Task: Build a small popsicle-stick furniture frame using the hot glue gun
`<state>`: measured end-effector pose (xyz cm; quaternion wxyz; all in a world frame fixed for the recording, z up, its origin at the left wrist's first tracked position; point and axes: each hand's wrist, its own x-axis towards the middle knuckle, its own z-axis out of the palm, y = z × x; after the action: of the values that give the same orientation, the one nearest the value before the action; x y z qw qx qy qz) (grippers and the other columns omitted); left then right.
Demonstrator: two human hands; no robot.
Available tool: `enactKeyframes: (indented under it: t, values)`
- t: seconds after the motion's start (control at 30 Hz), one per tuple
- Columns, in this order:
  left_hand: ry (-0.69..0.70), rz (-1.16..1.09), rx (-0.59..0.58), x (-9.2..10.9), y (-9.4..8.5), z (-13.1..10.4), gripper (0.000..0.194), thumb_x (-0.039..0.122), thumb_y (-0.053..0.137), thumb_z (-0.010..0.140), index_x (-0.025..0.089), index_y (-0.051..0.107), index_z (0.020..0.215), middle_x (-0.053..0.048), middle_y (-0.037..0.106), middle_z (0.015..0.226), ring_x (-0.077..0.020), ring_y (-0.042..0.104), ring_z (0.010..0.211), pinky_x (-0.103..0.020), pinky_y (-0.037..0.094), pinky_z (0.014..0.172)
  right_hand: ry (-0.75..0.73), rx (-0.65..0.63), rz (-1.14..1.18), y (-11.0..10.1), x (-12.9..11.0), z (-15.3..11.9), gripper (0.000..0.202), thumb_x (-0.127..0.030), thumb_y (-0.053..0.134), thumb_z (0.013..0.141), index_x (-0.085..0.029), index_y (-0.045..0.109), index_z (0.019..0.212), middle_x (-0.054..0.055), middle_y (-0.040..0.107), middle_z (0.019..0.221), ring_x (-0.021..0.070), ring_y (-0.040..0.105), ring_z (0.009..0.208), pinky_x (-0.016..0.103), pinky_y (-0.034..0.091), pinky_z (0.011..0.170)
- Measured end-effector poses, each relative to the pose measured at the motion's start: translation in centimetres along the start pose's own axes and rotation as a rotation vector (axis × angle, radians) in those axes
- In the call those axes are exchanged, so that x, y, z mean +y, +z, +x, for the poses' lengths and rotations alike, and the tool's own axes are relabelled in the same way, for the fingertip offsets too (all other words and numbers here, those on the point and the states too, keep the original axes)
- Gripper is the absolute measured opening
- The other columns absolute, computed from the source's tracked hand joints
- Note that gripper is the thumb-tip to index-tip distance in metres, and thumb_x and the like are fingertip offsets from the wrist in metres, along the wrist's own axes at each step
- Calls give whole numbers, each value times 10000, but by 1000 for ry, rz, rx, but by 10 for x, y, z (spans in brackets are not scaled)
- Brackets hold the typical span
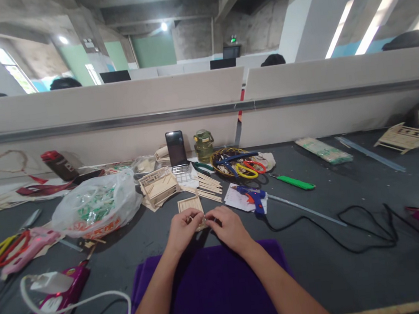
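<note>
Both my hands meet over the near edge of a small panel of wooden sticks (189, 204). My left hand (184, 228) is closed, thumb and fingertips pinched at the panel's lower right. Close against it, my right hand (228, 226) is closed in a pinch too. Whatever sits between the fingertips is too small to make out. Just behind the panel stand a little stick-built model (159, 189) and a fan of loose wooden sticks (209, 187). A blue glue gun (251, 197) lies on white paper (233, 200) right of my hands.
A purple cloth (225, 291) lies under my forearms. Leftward are a plastic bag (97, 205), a pink glue gun (31, 250) and a power strip (57, 303) with a white cable. A tool basket (216, 169), phone (175, 148), green bottle (204, 146) and green knife (294, 182) stand or lie farther back.
</note>
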<state>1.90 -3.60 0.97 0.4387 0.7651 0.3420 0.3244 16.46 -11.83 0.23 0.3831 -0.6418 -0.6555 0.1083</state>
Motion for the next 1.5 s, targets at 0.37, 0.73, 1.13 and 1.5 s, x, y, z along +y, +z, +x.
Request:
enactKeyframes:
  t: [0.37, 0.73, 1.13, 1.5]
  values:
    - [8, -7, -4, -2, 0, 0, 282, 390, 568, 790, 146, 703, 753, -26, 682, 700, -142, 572, 643, -215, 416, 606, -14, 7, -6, 7, 4, 4, 130, -181, 569, 850, -233, 662, 925, 15, 628, 832, 162, 541, 866, 262, 393, 756]
    - [19, 18, -3, 2, 0, -1, 263, 362, 562, 797, 149, 706, 747, -23, 679, 696, -138, 562, 635, -211, 413, 595, -19, 14, -13, 9, 5, 5, 100, -152, 564, 843, -216, 637, 868, 8, 621, 822, 158, 528, 854, 258, 390, 753]
    - [44, 20, -8, 1, 0, -1, 234, 333, 569, 806, 157, 711, 743, -18, 686, 708, -142, 577, 672, -208, 415, 637, -3, 34, -12, 9, 5, 5, 99, -165, 543, 855, -215, 621, 821, 12, 619, 796, 166, 535, 835, 259, 384, 741]
    - [9, -39, -32, -2, 0, 0, 237, 319, 558, 809, 140, 704, 757, -22, 675, 707, -136, 561, 653, -208, 409, 616, 5, 42, -4, 8, 4, 4, 89, -155, 559, 840, -214, 610, 797, 5, 620, 783, 162, 536, 821, 254, 384, 731]
